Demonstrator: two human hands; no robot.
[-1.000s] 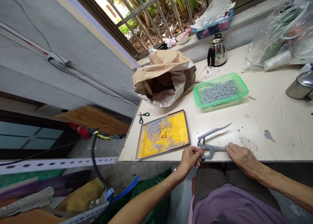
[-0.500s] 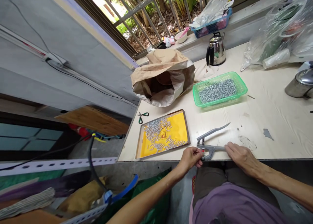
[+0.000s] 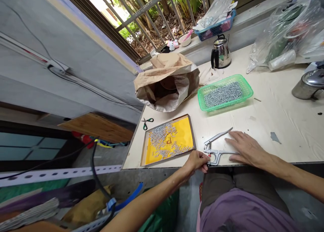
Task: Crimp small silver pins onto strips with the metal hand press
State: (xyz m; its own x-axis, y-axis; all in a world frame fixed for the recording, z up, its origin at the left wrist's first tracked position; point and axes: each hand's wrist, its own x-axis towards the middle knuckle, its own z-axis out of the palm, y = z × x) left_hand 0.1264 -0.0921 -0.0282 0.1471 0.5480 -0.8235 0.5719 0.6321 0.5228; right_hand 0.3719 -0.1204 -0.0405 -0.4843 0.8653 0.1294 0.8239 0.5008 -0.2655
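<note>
Grey metal press pliers lie at the table's front edge, their spring showing and their two long handles spread apart. My left hand pinches at the jaw end, beside a small red spot; whatever is between the fingertips is too small to make out. At the handle ends is my right hand, its fingers stretched out and apart: the fingertips are close to the upper handle, the thumb side by the lower one. Left of the pliers, a shallow tray with a yellow bottom holds many small silvery metal pins.
A green basket of similar metal pins stands farther back. Green-handled scissors lie by the tray's far left corner. Behind are an open brown paper bag and a steel kettle. A metal pot stands at right.
My right hand has let go of the lower handle and opened, moving up toward the upper handle. My left hand stays at the jaw. The view has shifted slightly.
</note>
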